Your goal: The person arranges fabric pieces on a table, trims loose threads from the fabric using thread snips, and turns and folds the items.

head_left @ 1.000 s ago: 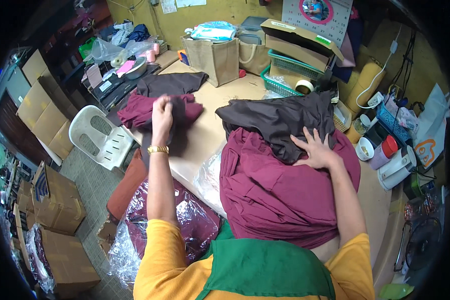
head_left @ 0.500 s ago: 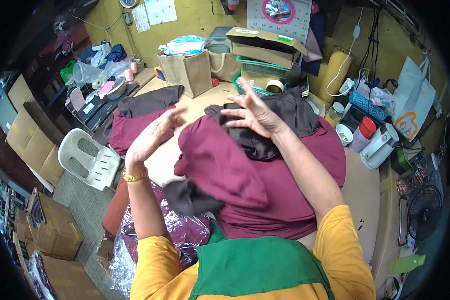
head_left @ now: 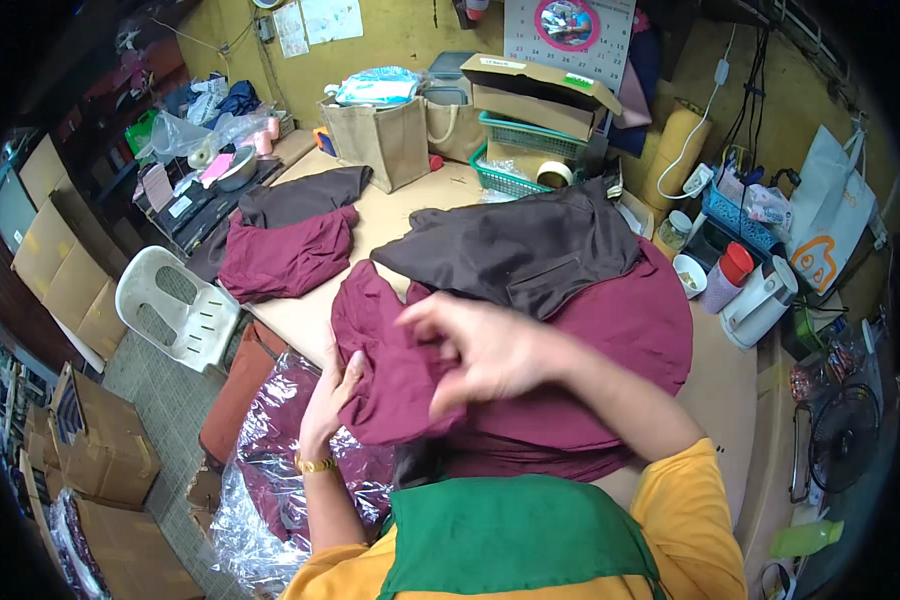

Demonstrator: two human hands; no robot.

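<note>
A maroon cloth piece (head_left: 380,350), apparently part of a garment, lies bunched on top of a wide maroon stack (head_left: 610,350) in front of me. My left hand (head_left: 328,400), with a gold bracelet at the wrist, is against the bunched piece's left edge. Its thumb and fingers are stretched out, the fingers partly hidden by the cloth. Above the same piece is my right hand (head_left: 495,355), slightly blurred, fingers curved and apart from the thumb with nothing visible between them. Dark brown cloth (head_left: 510,245) is spread over the far side of the stack.
More maroon cloth (head_left: 290,250) lies at the table's far left. Shiny clear plastic (head_left: 255,500) wraps maroon fabric at my left. Behind stand a tan bag (head_left: 380,145) and a green basket (head_left: 500,180). A white kettle (head_left: 760,305) is at right, a white chair (head_left: 175,310) at left.
Both hands have come down toward me; the left now touches the maroon piece's left edge. That piece, moving and blurred before, is lower and more bunched. The dark cloth lies flatter.
</note>
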